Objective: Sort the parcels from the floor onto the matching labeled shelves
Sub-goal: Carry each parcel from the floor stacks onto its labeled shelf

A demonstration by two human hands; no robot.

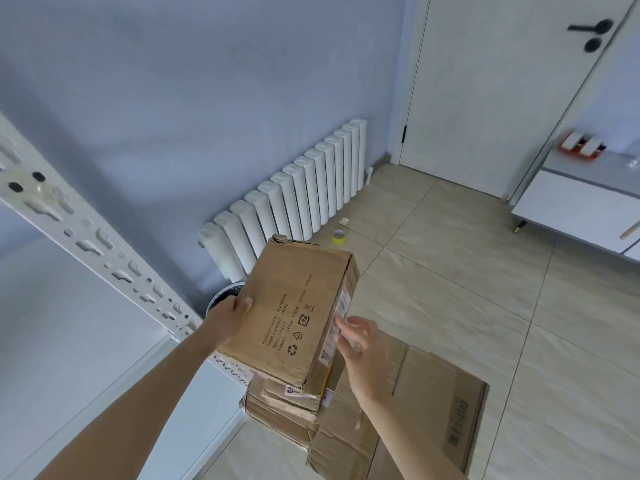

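A worn brown cardboard parcel [294, 306] with printed product text on top is held in the air in the middle of the view. My left hand [230, 317] grips its left edge, thumb on the top face. My right hand [356, 344] touches the right side, fingers spread over the white shipping label [341, 306]. Below it several more cardboard parcels [287, 407] are stacked on the floor, next to a large flat box [429, 403] with a barcode. The white metal shelf [86, 341] stands at the left, with its perforated upright post [104, 251].
A white radiator [294, 199] lines the blue wall. A yellow tape roll [338, 236] and a small scrap lie on the beige tiled floor. A white door is at the back right, and a white cabinet [581, 209] carrying a tape dispenser stands at the right.
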